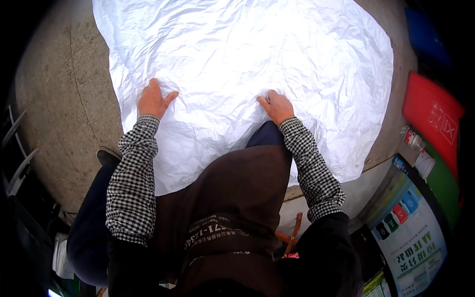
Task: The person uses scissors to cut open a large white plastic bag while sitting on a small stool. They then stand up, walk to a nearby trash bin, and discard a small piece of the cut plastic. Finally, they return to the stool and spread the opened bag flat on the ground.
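Note:
A large crumpled white sheet [222, 59] is spread over the ground in front of me, wrinkled all over and very bright toward its middle. My left hand [154, 100] lies on its left part with the fingers stretched forward and the thumb held apart; nothing is in it. On the sheet's near middle, just beyond my knee, rests my right hand [278, 106]. Its fingers are curled in toward the thumb, and a small greyish bit shows between them, too small to name. My brown apron [232, 183] overlaps the sheet's near edge.
Cracked concrete ground [64, 99] shows left of the sheet. At the right stand a red bin [430, 111], a green bin [442, 185], a blue bin [428, 37] and a printed board [413, 232]. A plastic bottle [413, 138] is beside them. Pale slatted furniture [19, 168] borders the left.

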